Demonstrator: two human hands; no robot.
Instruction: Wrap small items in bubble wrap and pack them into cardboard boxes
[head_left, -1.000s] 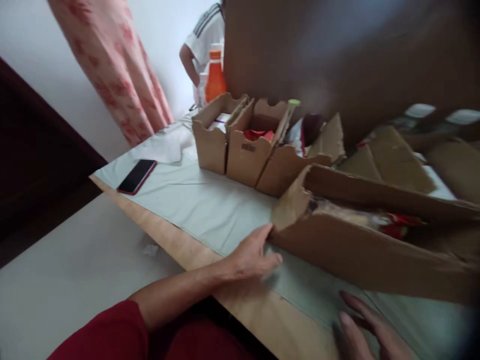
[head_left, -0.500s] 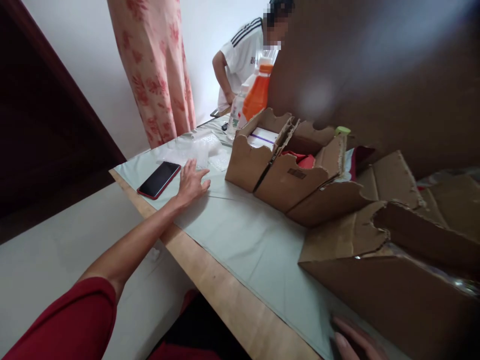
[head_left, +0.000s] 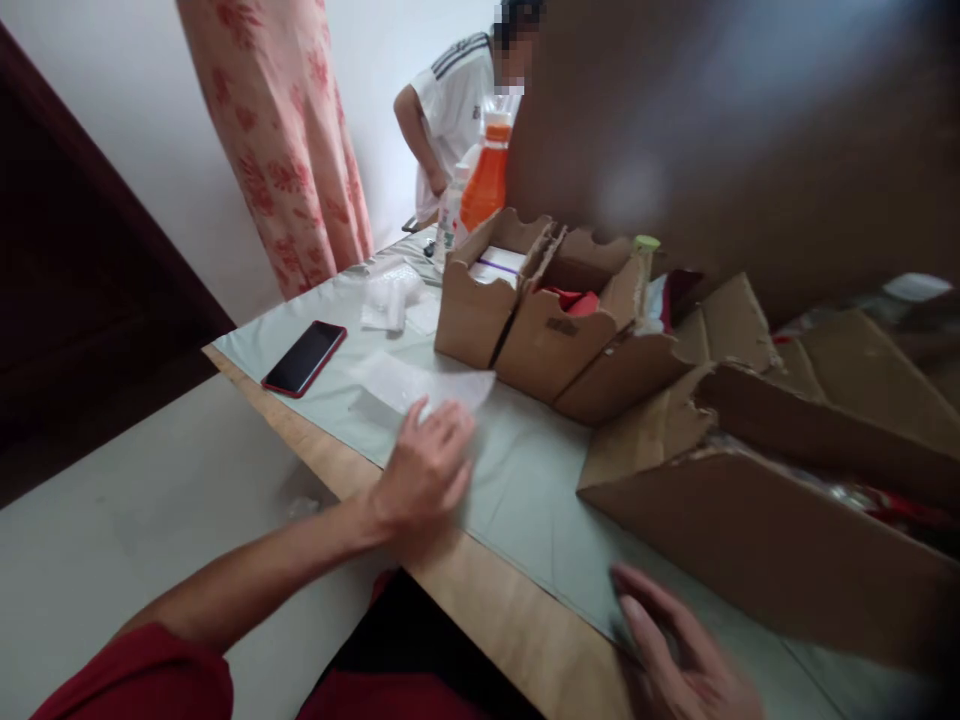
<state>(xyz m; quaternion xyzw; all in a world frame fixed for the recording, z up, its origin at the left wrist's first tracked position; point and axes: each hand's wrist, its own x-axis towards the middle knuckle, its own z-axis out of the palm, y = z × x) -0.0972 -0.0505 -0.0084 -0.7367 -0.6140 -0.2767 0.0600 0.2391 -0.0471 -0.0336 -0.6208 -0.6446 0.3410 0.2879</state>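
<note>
My left hand (head_left: 424, 470) rests on the pale green table cover (head_left: 517, 480) near the front edge, fingers pressed on the near corner of a thin clear plastic sheet (head_left: 420, 384). Whether it grips the sheet or only drags it is unclear. My right hand (head_left: 679, 650) lies flat, fingers spread, on the cover just in front of a large torn cardboard box (head_left: 757, 520), holding nothing.
A red-edged phone (head_left: 304, 357) lies at the left. Several small open cardboard boxes (head_left: 525, 320) stand behind the sheet, with more clear plastic (head_left: 390, 300), an orange bottle (head_left: 486, 185) and another person in a white shirt (head_left: 457, 110) beyond. A blurred brown flap (head_left: 735, 130) hides the upper right.
My left hand went from the big box's corner out to the plastic near the phone, then came back toward me with a clear sheet. My right hand slid forward into fuller view.
</note>
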